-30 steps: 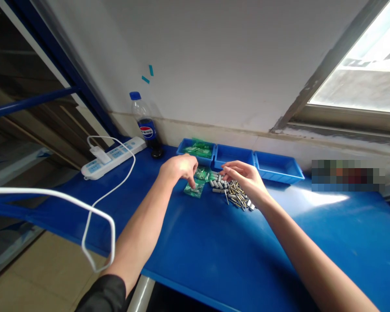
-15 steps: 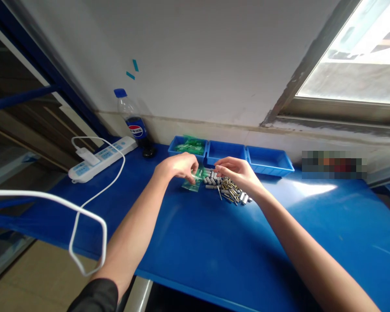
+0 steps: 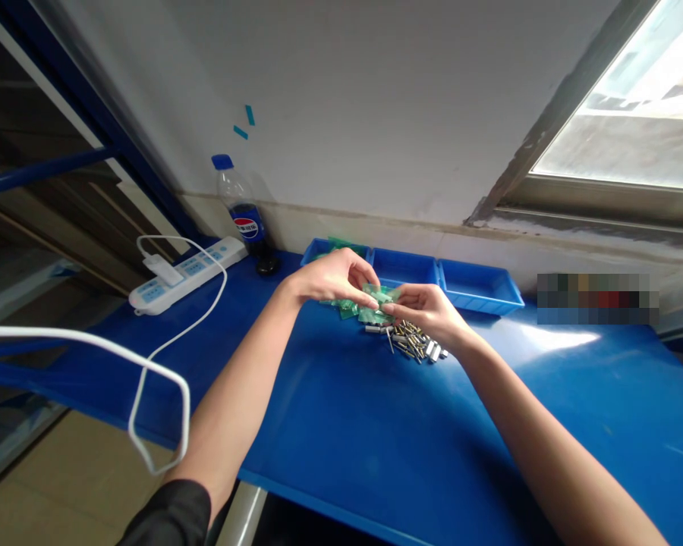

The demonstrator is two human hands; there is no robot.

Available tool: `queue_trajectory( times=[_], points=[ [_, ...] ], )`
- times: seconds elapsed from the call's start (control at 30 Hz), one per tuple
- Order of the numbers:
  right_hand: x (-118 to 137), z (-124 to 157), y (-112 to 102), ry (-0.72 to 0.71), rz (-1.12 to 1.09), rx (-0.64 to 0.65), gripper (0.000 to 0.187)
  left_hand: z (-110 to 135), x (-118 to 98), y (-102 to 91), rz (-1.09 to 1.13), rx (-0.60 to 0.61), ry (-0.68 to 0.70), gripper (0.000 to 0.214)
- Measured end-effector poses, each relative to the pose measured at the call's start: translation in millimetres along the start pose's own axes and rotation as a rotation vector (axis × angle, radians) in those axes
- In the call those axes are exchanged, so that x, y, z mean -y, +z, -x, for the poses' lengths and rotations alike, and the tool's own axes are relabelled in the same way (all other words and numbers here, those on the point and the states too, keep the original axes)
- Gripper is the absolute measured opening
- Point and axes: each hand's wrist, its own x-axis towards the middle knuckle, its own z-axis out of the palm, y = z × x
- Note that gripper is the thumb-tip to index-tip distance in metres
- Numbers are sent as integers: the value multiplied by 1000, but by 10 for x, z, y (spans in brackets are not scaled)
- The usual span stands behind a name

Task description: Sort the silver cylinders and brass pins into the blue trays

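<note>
Between my two hands a small green plastic bag (image 3: 382, 297) is held above the table. My left hand (image 3: 341, 277) pinches its left side with thumb and fingers. From the right, the fingers of my right hand (image 3: 424, 311) close on the bag's other edge; whether a small part is also in them is hidden. Just below lies a pile of metal pins (image 3: 410, 340) in brass and dark tones, with silver metal blocks (image 3: 434, 351) among them. More green bags (image 3: 347, 309) rest on the table under my left hand.
Three joined blue bins (image 3: 481, 288) stand against the wall, the left one with green bags in it. A cola bottle (image 3: 247, 224) and a white power strip (image 3: 190, 273) are at the left. A white cable (image 3: 165, 371) loops over the blue table (image 3: 341, 440).
My left hand has lifted a green bag from the table and moved right. My right hand now meets it at the bag. The view has shifted slightly.
</note>
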Motion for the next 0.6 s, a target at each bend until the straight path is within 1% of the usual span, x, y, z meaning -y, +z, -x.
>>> queue_trajectory(
  times=[0.17, 0.23, 0.27, 0.3, 0.33, 0.37, 0.43, 0.47, 0.5, 0.53, 0.57, 0.6],
  points=[
    [-14, -8, 24, -7, 10, -37, 36, -6, -1, 14, -2, -27, 13, 42],
    [-24, -15, 38, -6, 25, -100, 41, -11, 7, 8, -15, -58, 37, 37],
    [-26, -18, 42, -7, 38, -144, 43, -12, 16, -5, -27, -98, 52, 33],
    [-26, -20, 43, -11, 51, -195, 46, -11, 30, -26, -48, -167, 68, 29],
    [-23, -23, 41, -16, 62, -244, 48, -7, 49, -53, -82, -268, 80, 24],
    [-18, -24, 36, -20, 65, -283, 49, -1, 74, -86, -133, -391, 88, 21],
    [-2, -27, 18, -21, 53, -320, 48, 18, 142, -154, -286, -655, 75, 21],
    [7, -28, 9, -19, 42, -328, 47, 28, 185, -182, -376, -743, 50, 23],
    [16, -28, 2, -14, 32, -328, 46, 35, 232, -202, -462, -781, 14, 26],
    [24, -29, -3, -10, 27, -326, 46, 40, 280, -212, -541, -758, -40, 29],
    [31, -29, -5, -6, 25, -325, 45, 40, 325, -212, -606, -689, -107, 31],
    [37, -28, -5, -3, 26, -321, 45, 35, 362, -203, -653, -591, -169, 35]
  ],
)
